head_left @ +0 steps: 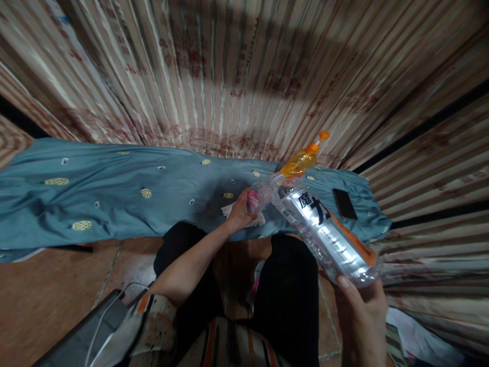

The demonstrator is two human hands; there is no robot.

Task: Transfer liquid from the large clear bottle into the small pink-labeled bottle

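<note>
My right hand (pixel 361 306) is closed around the base of a large clear plastic bottle (pixel 324 229) with a silver and orange label. The bottle is tilted, its upper end pointing up and left. My left hand (pixel 240 213) is wrapped around a smaller clear bottle (pixel 265 192) with something pink at its lower end. The two bottles meet or overlap near their upper ends; I cannot tell if they touch. A white cloth or tissue (pixel 260 219) lies under my left hand. Just behind the bottles is an amber bottle (pixel 300 163) with an orange top.
A blue-green patterned cloth (pixel 114 193) covers the long narrow table. A black phone (pixel 344 204) lies toward its right end. Pleated curtains (pixel 237 66) hang close behind and at the sides. My knees are at the front edge. A grey surface with a white cable (pixel 100 321) is lower left.
</note>
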